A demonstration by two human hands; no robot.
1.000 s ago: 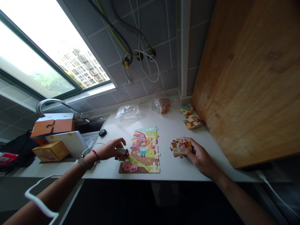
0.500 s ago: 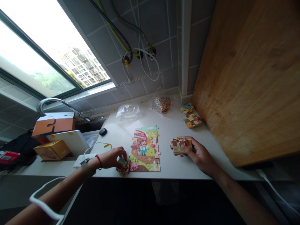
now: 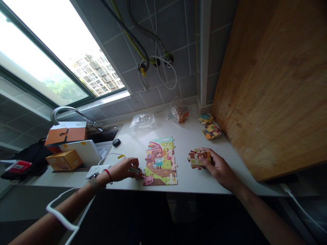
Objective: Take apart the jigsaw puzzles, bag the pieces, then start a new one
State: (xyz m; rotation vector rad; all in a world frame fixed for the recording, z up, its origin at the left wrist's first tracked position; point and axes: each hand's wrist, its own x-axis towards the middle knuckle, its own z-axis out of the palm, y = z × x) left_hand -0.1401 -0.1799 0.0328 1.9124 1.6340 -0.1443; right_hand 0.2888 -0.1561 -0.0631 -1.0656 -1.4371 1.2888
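Note:
A colourful farm jigsaw puzzle (image 3: 160, 160) lies partly assembled on the white countertop (image 3: 184, 136). My left hand (image 3: 124, 168) is closed round a few loose puzzle pieces (image 3: 135, 172) just left of the puzzle's lower left corner, close to the counter's front edge. My right hand (image 3: 217, 166) rests on the counter to the right of the puzzle, its fingers wrapped round a small stack of puzzle pieces (image 3: 198, 158).
Two piles of pieces (image 3: 211, 131) lie at the back right by a wooden board (image 3: 270, 85). Plastic bags (image 3: 143, 119) and a bag of pieces (image 3: 180, 112) sit by the tiled wall. Boxes (image 3: 66, 136), a tap (image 3: 68, 112) and a white device with a cable (image 3: 98, 169) stand at the left.
My left hand has drawn the pieces it holds down and toward the front edge, then settled beside the puzzle's lower left corner. My right hand has stayed on its stack.

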